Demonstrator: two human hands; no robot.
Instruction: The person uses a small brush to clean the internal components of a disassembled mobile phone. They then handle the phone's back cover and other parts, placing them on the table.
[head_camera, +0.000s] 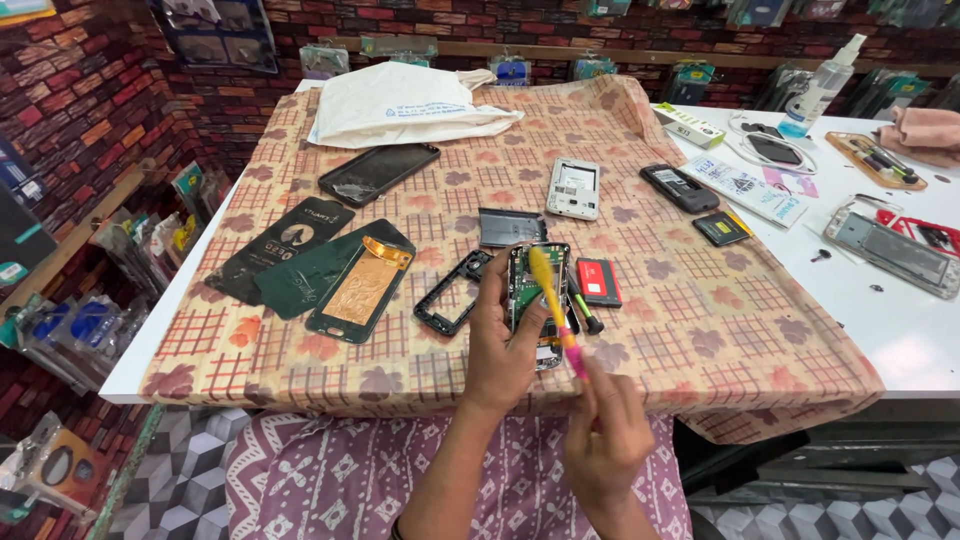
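Observation:
My left hand (497, 345) grips an opened small phone body (534, 290) with its green circuit board showing, held upright over the near edge of the table. My right hand (608, 435) holds a brush (552, 300) with a pink handle and yellow head, and the head rests against the circuit board. Just left of the phone body lies a black plastic phone frame (452, 292). To the right lie a red battery (598, 281) and a small screwdriver (585, 313).
A checked floral cloth (700, 330) covers the white table (915, 340). On it lie a dark phone screen (378, 172), a green phone panel with copper foil (352, 283), a white phone frame (573, 188), a black phone (679, 187) and a white cloth bag (400, 105). A spray bottle (822, 88) stands far right.

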